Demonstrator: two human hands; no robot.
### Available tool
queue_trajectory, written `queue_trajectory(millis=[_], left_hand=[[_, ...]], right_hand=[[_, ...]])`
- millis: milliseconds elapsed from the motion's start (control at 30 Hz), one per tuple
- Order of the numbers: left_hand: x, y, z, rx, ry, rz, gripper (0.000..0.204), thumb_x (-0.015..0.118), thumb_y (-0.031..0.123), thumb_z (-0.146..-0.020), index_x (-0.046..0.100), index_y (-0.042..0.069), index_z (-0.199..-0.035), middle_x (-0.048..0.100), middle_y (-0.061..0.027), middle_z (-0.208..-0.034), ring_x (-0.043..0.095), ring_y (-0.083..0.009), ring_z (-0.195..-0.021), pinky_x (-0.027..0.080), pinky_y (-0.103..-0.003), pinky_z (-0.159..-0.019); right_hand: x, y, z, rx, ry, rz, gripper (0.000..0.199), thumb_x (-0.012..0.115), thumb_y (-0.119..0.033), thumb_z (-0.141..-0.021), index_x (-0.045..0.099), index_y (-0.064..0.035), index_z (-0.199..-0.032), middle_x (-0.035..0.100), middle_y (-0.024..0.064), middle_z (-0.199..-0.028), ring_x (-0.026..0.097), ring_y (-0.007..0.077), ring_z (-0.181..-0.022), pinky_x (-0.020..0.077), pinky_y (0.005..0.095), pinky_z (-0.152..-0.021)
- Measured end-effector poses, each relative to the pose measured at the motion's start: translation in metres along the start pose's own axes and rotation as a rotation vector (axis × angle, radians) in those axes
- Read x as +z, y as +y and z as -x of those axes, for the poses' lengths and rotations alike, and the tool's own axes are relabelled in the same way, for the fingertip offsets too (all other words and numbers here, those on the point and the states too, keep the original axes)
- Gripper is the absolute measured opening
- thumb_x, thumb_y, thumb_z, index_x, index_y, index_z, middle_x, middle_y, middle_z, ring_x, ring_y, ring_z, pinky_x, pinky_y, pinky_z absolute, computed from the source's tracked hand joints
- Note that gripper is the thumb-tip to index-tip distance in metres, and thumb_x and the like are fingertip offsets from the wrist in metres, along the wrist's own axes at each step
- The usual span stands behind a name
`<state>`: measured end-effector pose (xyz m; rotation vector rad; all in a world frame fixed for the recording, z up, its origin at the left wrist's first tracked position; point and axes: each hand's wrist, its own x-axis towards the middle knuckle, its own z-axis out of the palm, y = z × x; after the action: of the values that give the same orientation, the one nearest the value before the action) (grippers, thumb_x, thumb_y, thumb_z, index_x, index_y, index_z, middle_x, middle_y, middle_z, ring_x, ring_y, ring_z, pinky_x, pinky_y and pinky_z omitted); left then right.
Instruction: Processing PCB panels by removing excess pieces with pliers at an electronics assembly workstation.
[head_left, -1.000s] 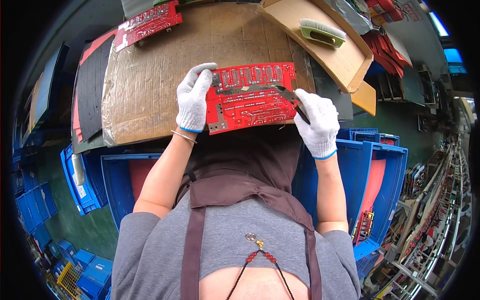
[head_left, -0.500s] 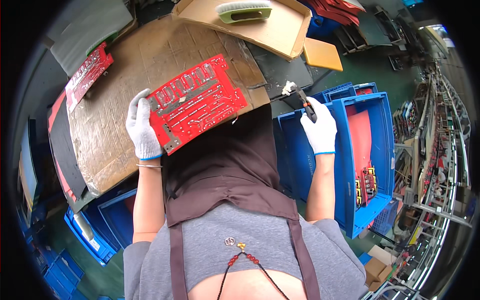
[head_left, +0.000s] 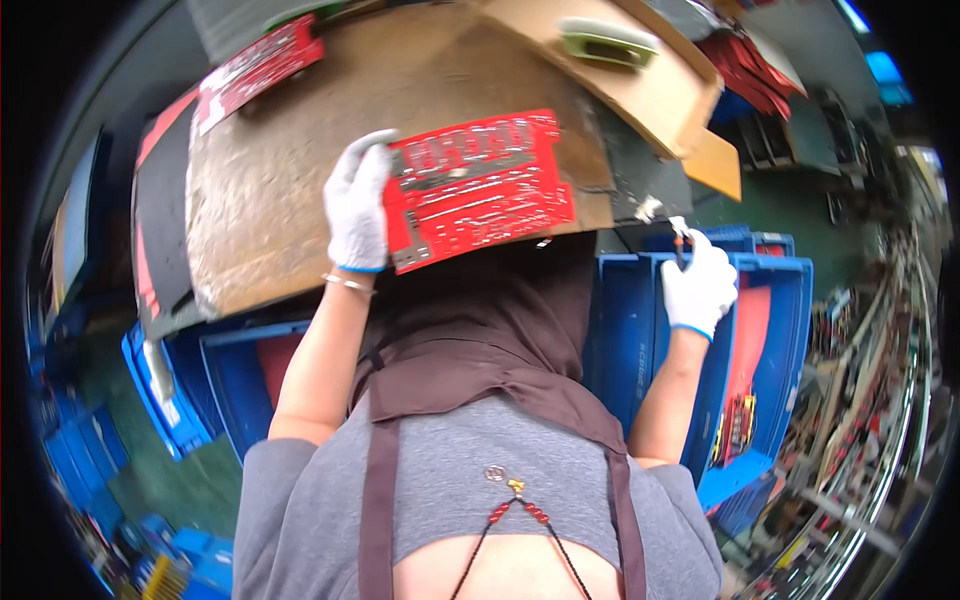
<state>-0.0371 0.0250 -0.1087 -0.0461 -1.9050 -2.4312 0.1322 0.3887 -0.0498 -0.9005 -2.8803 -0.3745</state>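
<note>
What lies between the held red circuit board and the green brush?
Beyond the board, the head view shows brown cardboard, then the wall of the box holding the brush.

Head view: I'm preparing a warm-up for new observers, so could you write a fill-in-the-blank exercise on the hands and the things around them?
1. The left hand holds the edge of a circuit board coloured ____.
2. A small hand tool is in the person's ____ hand.
3. The glove on the left hand is coloured ____.
4. The green-bodied brush lies in an open tray made of ____.

Missing words: red; right; white; cardboard.
</note>
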Motion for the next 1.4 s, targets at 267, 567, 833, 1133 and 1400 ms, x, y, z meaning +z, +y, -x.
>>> queue_trajectory(millis=[267,567,833,1133,1400], left_hand=[[-0.006,-0.004,0.003,-0.057,-0.010,0.124,0.023,0.059,0.013,-0.108,0.070,0.001,-0.125,0.072,-0.0023,-0.109,0.063,-0.0061,-0.097,0.052,-0.025,-0.090],[-0.005,-0.005,0.002,-0.066,-0.027,0.101,0.024,0.057,0.013,-0.109,0.068,0.001,-0.126,0.072,-0.0043,-0.112,0.066,-0.0079,-0.099,0.054,-0.027,-0.092],[-0.007,-0.006,0.002,-0.052,-0.027,0.100,0.023,0.057,0.012,-0.109,0.069,0.001,-0.126,0.072,-0.0044,-0.113,0.066,-0.0078,-0.100,0.054,-0.026,-0.092],[-0.006,-0.003,0.003,-0.060,-0.016,0.112,0.024,0.057,0.013,-0.109,0.069,0.001,-0.125,0.072,-0.0048,-0.111,0.066,-0.0079,-0.099,0.054,-0.027,-0.092],[-0.005,-0.003,0.003,-0.071,-0.021,0.130,0.024,0.057,0.012,-0.109,0.069,0.001,-0.125,0.072,-0.0047,-0.112,0.067,-0.0083,-0.099,0.054,-0.027,-0.092]], right_hand=[[-0.051,-0.099,0.011,-0.629,0.055,-0.706,0.056,0.078,-0.011,-0.077,0.068,-0.0153,-0.132,0.070,0.0102,-0.106,0.066,0.0314,-0.101,0.0518,0.0435,-0.093],[-0.070,-0.148,0.000,-0.804,0.138,-0.351,0.055,0.080,-0.020,-0.075,0.065,-0.0213,-0.128,0.060,0.0046,-0.103,0.058,0.0258,-0.095,0.0430,0.0418,-0.080],[-0.074,-0.150,-0.004,-0.876,0.125,-0.256,0.057,0.080,-0.020,-0.076,0.063,-0.0194,-0.131,0.058,0.0051,-0.102,0.056,0.0247,-0.097,0.0415,0.0418,-0.080],[-0.068,-0.148,-0.015,-0.921,0.085,-0.310,0.059,0.078,-0.013,-0.078,0.064,-0.0202,-0.135,0.064,0.0032,-0.104,0.058,0.0267,-0.098,0.0443,0.0412,-0.084],[-0.052,-0.144,-0.015,-0.949,0.158,-0.391,0.059,0.079,-0.011,-0.076,0.065,-0.0193,-0.133,0.067,0.0027,-0.105,0.060,0.0269,-0.100,0.0448,0.0411,-0.086]])
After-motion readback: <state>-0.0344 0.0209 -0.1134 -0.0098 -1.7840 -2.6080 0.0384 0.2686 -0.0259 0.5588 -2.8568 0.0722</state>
